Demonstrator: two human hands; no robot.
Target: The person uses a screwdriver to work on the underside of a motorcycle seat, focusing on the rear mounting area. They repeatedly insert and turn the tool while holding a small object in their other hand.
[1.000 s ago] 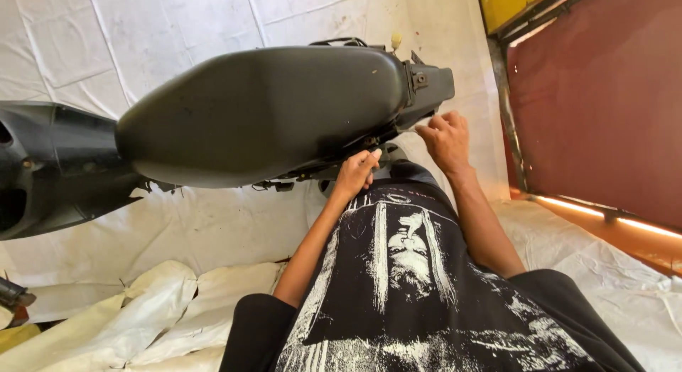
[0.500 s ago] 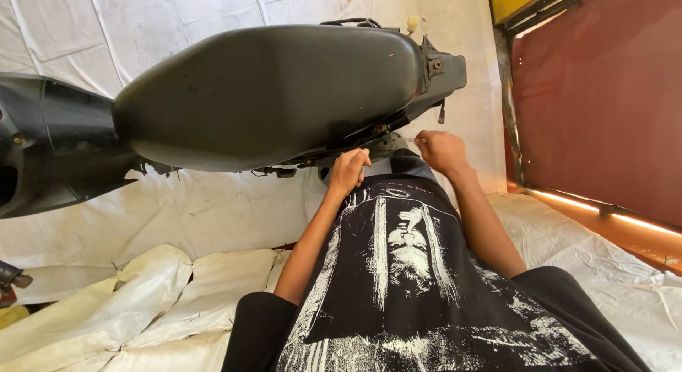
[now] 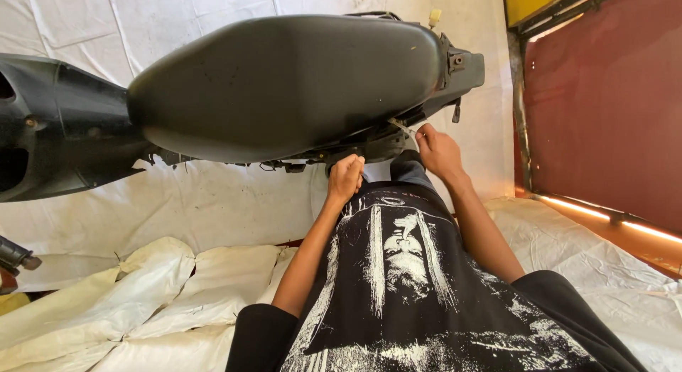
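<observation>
A scooter lies across the view with its long black seat toward me and its bare rear frame at the right. My left hand is curled into a fist against the underside of the frame, below the seat edge; what it grips is hidden. My right hand is just below the rear of the frame. Its fingers pinch a thin pale rod-like piece that points up into the frame. My black printed shirt fills the lower middle.
The scooter's black front body panel is at the left. White sheeting covers the ground, with cream sacks bunched at lower left. A dark red wall panel and an orange ledge close the right side.
My right hand has dropped from the tail of the frame to just under it. My left hand stays in a fist below the seat. The view has tilted a little.
</observation>
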